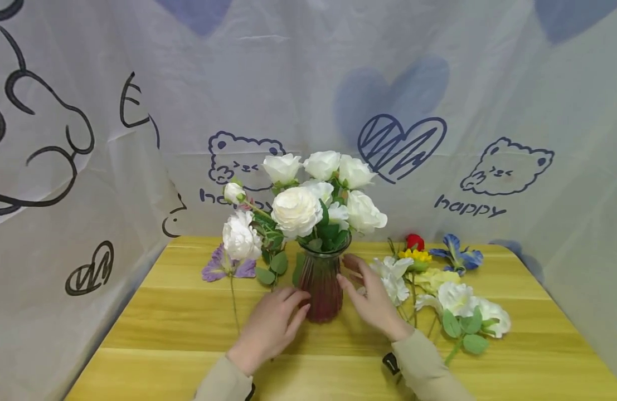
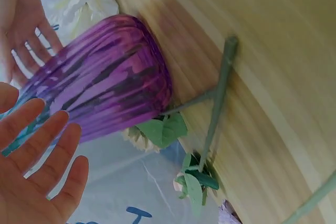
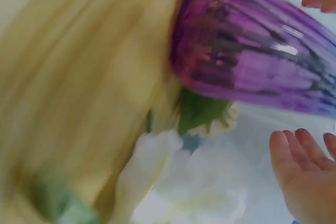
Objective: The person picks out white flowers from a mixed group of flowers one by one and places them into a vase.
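Note:
A ribbed glass vase (image 1: 322, 289), purple towards its base, stands upright at the middle of the table and holds several white artificial flowers (image 1: 296, 211) with green leaves. My left hand (image 1: 273, 317) is at the vase's left side, its fingers spread and slightly bent. On the opposite side is my right hand (image 1: 370, 298), fingers loosely extended. Both wrist views show the palms facing the glass: the left hand (image 2: 37, 166) has its fingers near the vase (image 2: 110, 72), and a gap separates the right hand (image 3: 310, 166) from it. Neither hand grips anything.
Left of the vase lies a purple flower (image 1: 215, 264) on a long stem. To the right are loose white flowers (image 1: 456, 299), a blue flower (image 1: 458, 256), a yellow flower (image 1: 416, 255) and a red flower (image 1: 414, 241). A printed cloth (image 1: 308, 83) hangs behind the wooden table (image 1: 152, 317).

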Motion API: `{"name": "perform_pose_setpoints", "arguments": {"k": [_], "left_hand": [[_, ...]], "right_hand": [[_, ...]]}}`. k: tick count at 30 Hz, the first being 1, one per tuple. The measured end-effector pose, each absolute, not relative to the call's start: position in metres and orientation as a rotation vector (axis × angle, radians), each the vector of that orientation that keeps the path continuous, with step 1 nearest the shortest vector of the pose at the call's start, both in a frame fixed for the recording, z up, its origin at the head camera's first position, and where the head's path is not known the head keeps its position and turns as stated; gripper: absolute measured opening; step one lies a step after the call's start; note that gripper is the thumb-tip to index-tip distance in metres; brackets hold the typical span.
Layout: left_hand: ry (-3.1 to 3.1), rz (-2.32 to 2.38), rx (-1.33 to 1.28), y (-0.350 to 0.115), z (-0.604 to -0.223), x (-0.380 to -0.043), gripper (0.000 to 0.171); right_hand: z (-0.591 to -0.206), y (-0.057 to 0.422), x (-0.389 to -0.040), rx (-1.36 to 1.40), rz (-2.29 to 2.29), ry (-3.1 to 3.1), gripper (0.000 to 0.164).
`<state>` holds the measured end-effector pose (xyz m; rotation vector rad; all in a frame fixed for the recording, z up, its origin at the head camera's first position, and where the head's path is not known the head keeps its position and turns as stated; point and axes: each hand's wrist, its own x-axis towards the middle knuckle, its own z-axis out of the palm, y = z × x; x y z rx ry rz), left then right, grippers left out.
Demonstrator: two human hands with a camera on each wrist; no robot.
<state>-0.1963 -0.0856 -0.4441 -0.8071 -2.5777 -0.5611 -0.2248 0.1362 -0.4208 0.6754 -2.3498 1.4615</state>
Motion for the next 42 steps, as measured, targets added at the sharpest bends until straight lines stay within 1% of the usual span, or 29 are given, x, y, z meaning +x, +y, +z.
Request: {"name": "perform_pose_setpoints", "arguments": {"k": [3, 9, 12, 15, 21, 31, 37, 42], "left_hand": [[-2.565, -0.557, -0.848, -0.079, -0.444, -0.194, 0.027], [-2.528, -0.595, -0.978, -0.057, -0.444, -0.186, 0.028], [-2.527, -0.574, -1.027, -0.044, -0.443, -0.183, 0.027], [-2.544, -0.535, -1.064, -0.030, -0.440, -0.181, 0.031], [-2.555, -0.541, -1.094, -0.005, -0.435, -0.179, 0.033], [-2.714, -0.523, -1.173, 0.012, -0.443, -0.176, 0.027], [-2.746, -0.523, -1.202, 0.013, -0.444, -0.176, 0.024], [-2.761, -0.562, -1.227, 0.013, -0.443, -0.178, 0.023]], "right_hand": [[-0.425, 0.153, -0.222, 0.673, 1.373, -2.352, 0.036], [-0.437, 0.193, -0.222, 0.555, 1.245, -2.448, 0.024], [-0.431, 0.209, -0.218, 0.483, 1.189, -2.519, 0.022], [-0.425, 0.225, -0.212, 0.418, 1.109, -2.626, 0.021], [-0.424, 0.252, -0.199, 0.339, 0.996, -2.904, 0.021], [-0.431, 0.257, -0.191, 0.335, 1.042, -3.030, 0.022], [-0.435, 0.251, -0.191, 0.476, 1.019, -2.986, 0.023], [-0.436, 0.247, -0.190, 0.502, 0.890, -2.983, 0.022]]}}
